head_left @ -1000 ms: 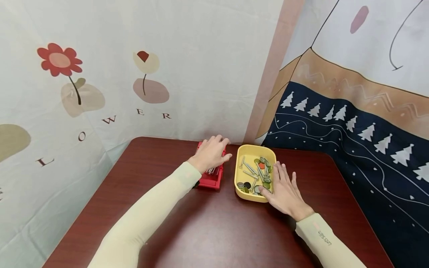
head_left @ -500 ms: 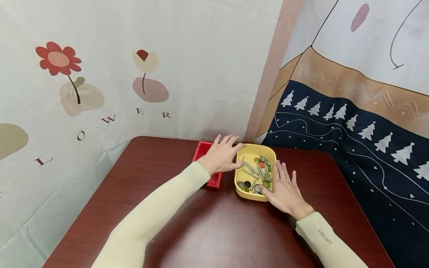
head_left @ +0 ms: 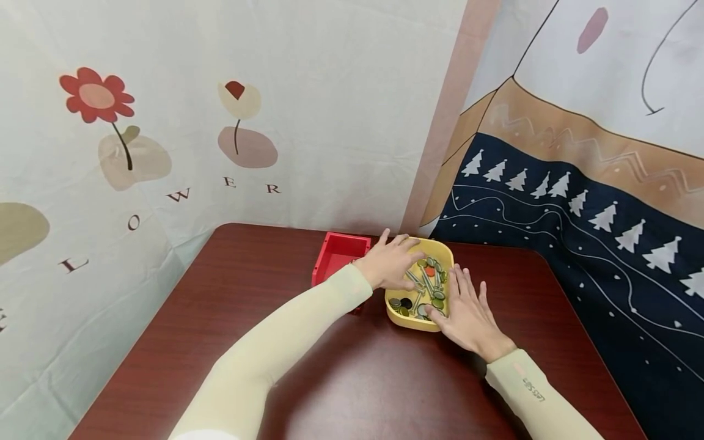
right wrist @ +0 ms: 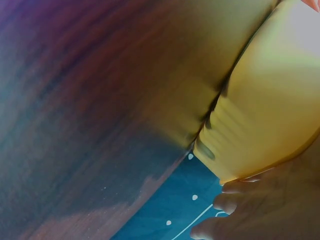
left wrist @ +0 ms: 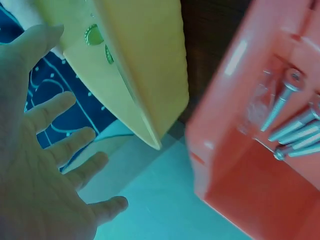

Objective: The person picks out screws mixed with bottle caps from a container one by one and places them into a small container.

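Note:
My left hand (head_left: 387,263) hovers over the left side of a yellow plastic tub (head_left: 414,325), fingers spread and nothing held. Bottle caps (head_left: 437,303) in green, silver, black and orange lie in the tub among several silver bolts (head_left: 428,282). On the tub's right rim rests my right hand (head_left: 472,315), its fingers straight and its thumb over the edge. To the left stands a red bin (head_left: 342,245), partly covered by my left forearm. The left wrist view shows several bolts (left wrist: 281,102) in that bin, beside a clear plastic piece (left wrist: 257,105).
Both containers stand near the back of a dark red-brown table (head_left: 352,379), a narrow gap between them. A white printed cloth (head_left: 330,122) hangs directly behind the table. Dark blue tree-patterned fabric (head_left: 550,256) borders its right side.
My left hand has moved right, from above the red bin to above the yellow tub, uncovering the bin's far end. My right hand stays at the tub's rim.

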`<action>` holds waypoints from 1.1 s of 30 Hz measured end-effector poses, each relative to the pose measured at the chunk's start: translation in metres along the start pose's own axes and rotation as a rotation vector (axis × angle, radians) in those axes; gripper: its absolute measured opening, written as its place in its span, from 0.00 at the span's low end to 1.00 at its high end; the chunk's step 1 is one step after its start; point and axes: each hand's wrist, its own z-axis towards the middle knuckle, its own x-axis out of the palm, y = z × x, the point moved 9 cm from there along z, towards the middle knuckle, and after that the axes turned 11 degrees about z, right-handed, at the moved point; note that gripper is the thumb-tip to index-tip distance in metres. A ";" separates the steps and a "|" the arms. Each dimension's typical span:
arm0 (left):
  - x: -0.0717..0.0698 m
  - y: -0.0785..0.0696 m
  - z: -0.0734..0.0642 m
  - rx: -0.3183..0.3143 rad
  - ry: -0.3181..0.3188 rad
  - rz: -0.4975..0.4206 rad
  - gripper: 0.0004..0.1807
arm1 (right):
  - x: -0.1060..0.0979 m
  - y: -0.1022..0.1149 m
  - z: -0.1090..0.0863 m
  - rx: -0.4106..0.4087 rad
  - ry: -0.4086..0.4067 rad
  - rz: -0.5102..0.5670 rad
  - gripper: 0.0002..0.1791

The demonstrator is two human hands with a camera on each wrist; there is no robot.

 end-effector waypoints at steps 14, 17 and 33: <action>0.023 -0.038 0.038 0.117 0.138 0.182 0.43 | 0.000 0.000 0.000 0.007 -0.004 -0.005 0.62; 0.027 -0.045 0.046 0.123 0.162 0.192 0.43 | 0.000 0.000 0.000 0.007 -0.003 0.002 0.62; 0.011 -0.062 0.048 0.120 0.291 0.224 0.36 | -0.001 0.000 0.000 0.013 0.007 0.019 0.61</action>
